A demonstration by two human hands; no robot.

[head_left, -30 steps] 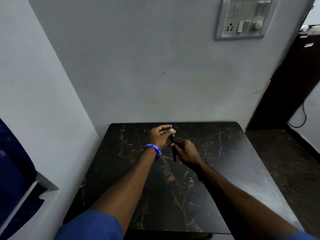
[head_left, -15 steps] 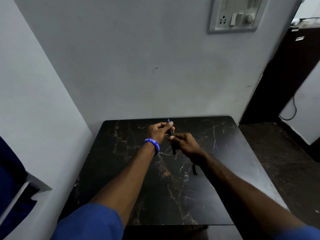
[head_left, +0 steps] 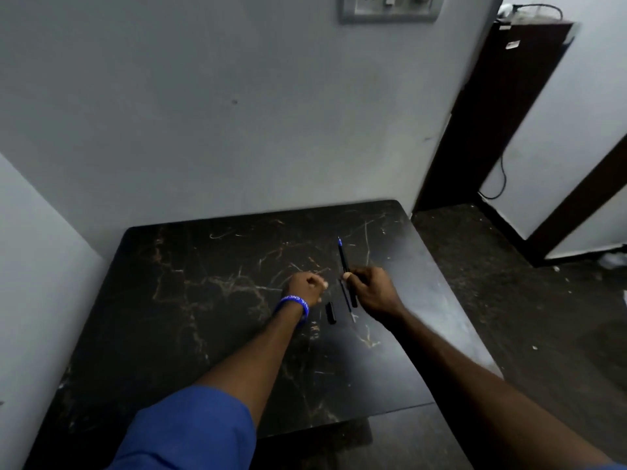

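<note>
My right hand [head_left: 371,290] grips a thin black pen [head_left: 344,261] with a blue tip, held above the black marble table [head_left: 203,317] with the tip pointing away from me. A short black pen cap [head_left: 330,313] lies on the table just below and between my hands. My left hand [head_left: 305,288], with a blue wristband [head_left: 295,305], hovers to the left of the pen with curled fingers and nothing visible in it.
Grey walls close in the table at the back and left. A switch panel [head_left: 388,8] sits high on the back wall. At right, a dark wooden cabinet [head_left: 492,106] with a cable and open dark floor [head_left: 526,300].
My left hand let go of the pen and drew away to the left. The pen stays in my right hand, which moved right. The cap shows on the table.
</note>
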